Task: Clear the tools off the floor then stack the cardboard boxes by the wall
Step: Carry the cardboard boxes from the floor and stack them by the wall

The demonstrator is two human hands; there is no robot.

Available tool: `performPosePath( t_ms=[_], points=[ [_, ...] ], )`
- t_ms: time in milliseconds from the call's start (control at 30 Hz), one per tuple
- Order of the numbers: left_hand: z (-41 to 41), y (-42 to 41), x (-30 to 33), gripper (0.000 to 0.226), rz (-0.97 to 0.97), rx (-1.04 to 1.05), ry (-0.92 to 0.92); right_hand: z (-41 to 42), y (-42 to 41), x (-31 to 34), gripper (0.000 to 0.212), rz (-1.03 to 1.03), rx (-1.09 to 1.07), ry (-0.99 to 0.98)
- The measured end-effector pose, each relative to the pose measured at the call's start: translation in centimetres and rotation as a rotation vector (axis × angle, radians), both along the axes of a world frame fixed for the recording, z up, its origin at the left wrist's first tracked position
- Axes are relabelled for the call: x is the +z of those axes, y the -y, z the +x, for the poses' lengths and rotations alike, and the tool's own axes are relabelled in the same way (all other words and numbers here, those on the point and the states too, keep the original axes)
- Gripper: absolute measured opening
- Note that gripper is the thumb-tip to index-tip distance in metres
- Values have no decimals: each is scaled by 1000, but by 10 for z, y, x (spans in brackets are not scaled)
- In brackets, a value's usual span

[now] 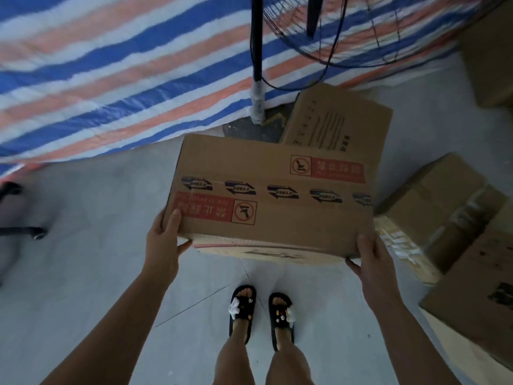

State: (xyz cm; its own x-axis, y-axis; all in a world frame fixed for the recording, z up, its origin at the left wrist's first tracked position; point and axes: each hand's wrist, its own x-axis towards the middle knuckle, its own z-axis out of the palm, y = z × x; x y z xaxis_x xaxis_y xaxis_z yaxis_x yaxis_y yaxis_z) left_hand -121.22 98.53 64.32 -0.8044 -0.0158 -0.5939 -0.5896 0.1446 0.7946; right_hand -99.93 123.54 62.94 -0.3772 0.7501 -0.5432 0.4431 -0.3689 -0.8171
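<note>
A large cardboard box [274, 195] with red warning labels and blue USB tape is held in the air above the floor, in front of my feet. My left hand [163, 240] grips its near left corner, thumb on top and fingers beneath. My right hand [369, 259] grips the near right corner the same way. Behind it a smaller cardboard box [338, 120] stands tilted on the floor. To the right lie another cardboard box [441, 215] and a box [477, 301] partly cut off by the frame edge.
A fan stand pole [256, 59] with its round base [249, 129] rises just behind the boxes, its wire guard [374, 37] at top right. A blue, white and orange striped tarp [111, 79] covers the far left. A dark wheeled object [22, 232] sits at the left edge.
</note>
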Motion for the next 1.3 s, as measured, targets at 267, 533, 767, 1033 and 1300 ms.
performPosePath(
  t_ms=[267, 533, 767, 1033, 1300],
  points=[
    [47, 80, 112, 35, -2, 280, -190, -40, 27, 99, 38, 70, 312, -171],
    [153, 179, 166, 38, 13, 724, -276, -72, 98, 145, 19, 73, 740, -261],
    [292, 253, 183, 36, -32, 1041, -322, -61, 202, 168, 44, 43, 1038, -227],
    [455, 356, 181, 32, -44, 1413, -293, 3, 373, 183, 41, 55, 1432, -206],
    [594, 479, 190, 37, -122, 1692, -277, 81, 571, 180, 46, 48, 1719, -208]
  ],
)
